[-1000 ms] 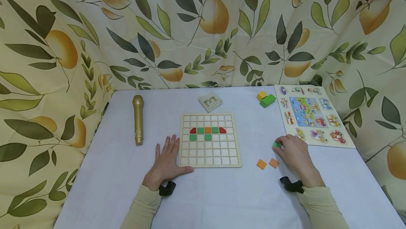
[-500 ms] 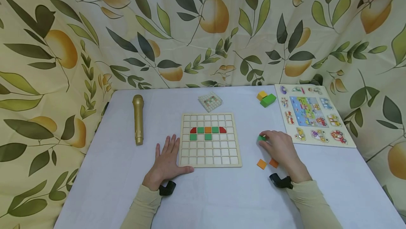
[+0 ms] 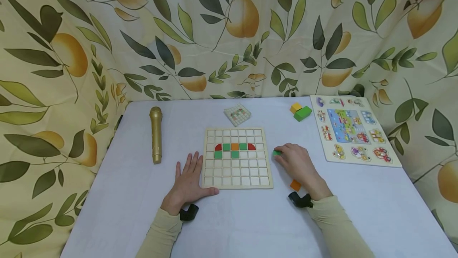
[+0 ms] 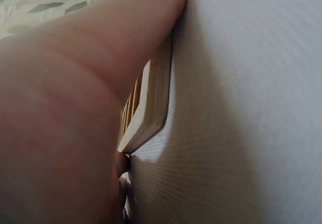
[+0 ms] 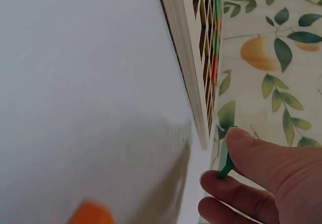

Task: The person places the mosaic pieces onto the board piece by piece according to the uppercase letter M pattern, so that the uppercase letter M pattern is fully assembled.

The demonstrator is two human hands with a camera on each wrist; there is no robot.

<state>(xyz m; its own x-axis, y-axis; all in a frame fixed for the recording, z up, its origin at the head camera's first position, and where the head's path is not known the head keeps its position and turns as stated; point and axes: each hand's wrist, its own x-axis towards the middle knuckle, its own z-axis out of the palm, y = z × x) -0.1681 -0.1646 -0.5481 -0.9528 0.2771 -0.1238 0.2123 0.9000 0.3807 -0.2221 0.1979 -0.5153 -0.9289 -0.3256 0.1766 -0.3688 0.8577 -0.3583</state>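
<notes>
A square wooden grid board (image 3: 250, 178) lies mid-table, with red, green and orange tiles set in two of its rows. My left hand (image 3: 187, 180) lies flat with spread fingers at the board's left edge, its thumb along the near left corner. Just right of the board, my right hand (image 3: 295, 164) pinches a small green tile (image 5: 225, 158) between thumb and fingertip. Below that hand an orange tile (image 3: 295, 185) rests on the cloth, partly overlapped by the wrist. In the left wrist view, the palm and thumb cover most of the board's side.
A small pattern card (image 3: 237, 115) lies behind the board. A gold microphone (image 3: 156, 134) is at the left. Yellow (image 3: 295, 107) and green blocks (image 3: 302, 113) sit at the back right, beside a picture puzzle board (image 3: 332, 154). A printed curtain (image 3: 229, 71) backs the table.
My right hand has carried the green tile leftward from near the puzzle board to the grid board's right side. It now hides one orange tile. My left hand has stayed still.
</notes>
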